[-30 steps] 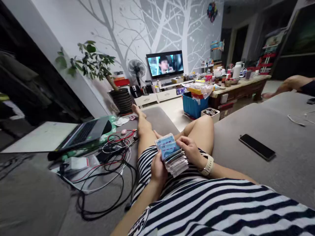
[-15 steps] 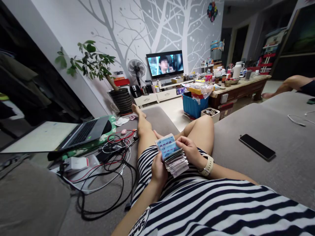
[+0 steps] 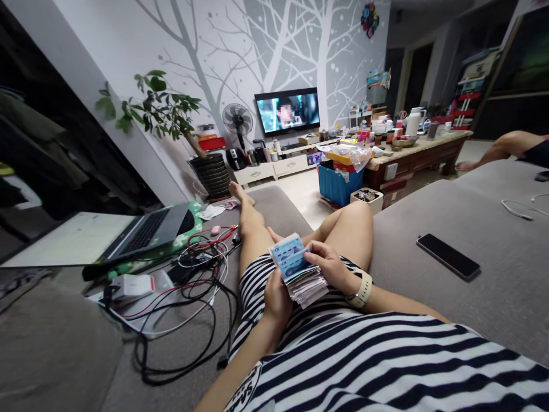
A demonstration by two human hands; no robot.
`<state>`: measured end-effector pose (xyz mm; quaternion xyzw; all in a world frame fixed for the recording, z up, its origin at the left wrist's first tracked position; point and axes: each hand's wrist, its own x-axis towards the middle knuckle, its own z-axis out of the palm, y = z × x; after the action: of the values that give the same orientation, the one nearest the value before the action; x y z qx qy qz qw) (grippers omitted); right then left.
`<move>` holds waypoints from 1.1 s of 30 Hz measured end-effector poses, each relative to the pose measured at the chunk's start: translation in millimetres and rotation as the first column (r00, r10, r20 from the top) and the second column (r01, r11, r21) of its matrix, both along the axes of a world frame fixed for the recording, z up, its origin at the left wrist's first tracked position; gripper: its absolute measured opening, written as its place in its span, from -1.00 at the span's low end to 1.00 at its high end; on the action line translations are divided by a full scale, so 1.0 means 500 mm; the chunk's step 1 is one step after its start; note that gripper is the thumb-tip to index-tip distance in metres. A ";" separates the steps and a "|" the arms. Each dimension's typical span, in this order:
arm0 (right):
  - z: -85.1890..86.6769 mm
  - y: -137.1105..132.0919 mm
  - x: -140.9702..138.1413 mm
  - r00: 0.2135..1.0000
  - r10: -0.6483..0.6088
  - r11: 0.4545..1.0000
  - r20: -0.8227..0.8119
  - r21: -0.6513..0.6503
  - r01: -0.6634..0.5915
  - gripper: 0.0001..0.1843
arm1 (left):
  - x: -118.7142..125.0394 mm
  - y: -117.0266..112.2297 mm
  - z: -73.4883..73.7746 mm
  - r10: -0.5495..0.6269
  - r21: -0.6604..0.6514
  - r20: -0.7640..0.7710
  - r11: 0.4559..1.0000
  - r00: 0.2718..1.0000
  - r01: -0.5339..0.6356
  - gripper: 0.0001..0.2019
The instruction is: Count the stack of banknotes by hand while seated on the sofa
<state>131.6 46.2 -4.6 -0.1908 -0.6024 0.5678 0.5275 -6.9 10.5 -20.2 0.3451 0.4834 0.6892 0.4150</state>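
left hand (image 3: pixel 277 298): grips paper stack (image 3: pixel 307 289) | right-hand fingers (image 3: pixel 317 256): pinch blue sheet (image 3: pixel 294 266) | phone (image 3: pixel 448 256): flat on sofa (image 3: pixel 506 243)

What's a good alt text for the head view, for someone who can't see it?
The left hand holds a thick stack of paper slips, blue on top, over striped clothing; the right hand touches its right side. A laptop and tangled cables lie left, a phone right, with a lit television beyond.

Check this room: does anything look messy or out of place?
Mainly the cables: black, red and white loops lie tangled on the couch beside the laptop. The bundle of paper slips between the left hand and right hand looks splayed, its lower edges uneven. No spill stands out.
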 end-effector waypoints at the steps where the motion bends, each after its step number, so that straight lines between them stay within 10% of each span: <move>1: 0.000 0.000 0.000 1.000 -0.006 1.000 0.001 0.001 0.006 -0.69 | 0.002 -0.001 0.004 -0.013 -0.010 0.004 1.000 1.000 0.013 -0.81; 33: -0.011 0.025 -0.006 0.973 -0.216 0.972 0.079 -0.083 0.222 -0.57 | 0.012 -0.009 0.025 -0.186 -0.025 0.265 0.980 0.946 0.199 -0.85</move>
<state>128.8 58.7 -10.2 -0.2995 -0.5688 0.5263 0.5565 -0.7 6.0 -7.6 0.2861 0.4062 0.6721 0.5490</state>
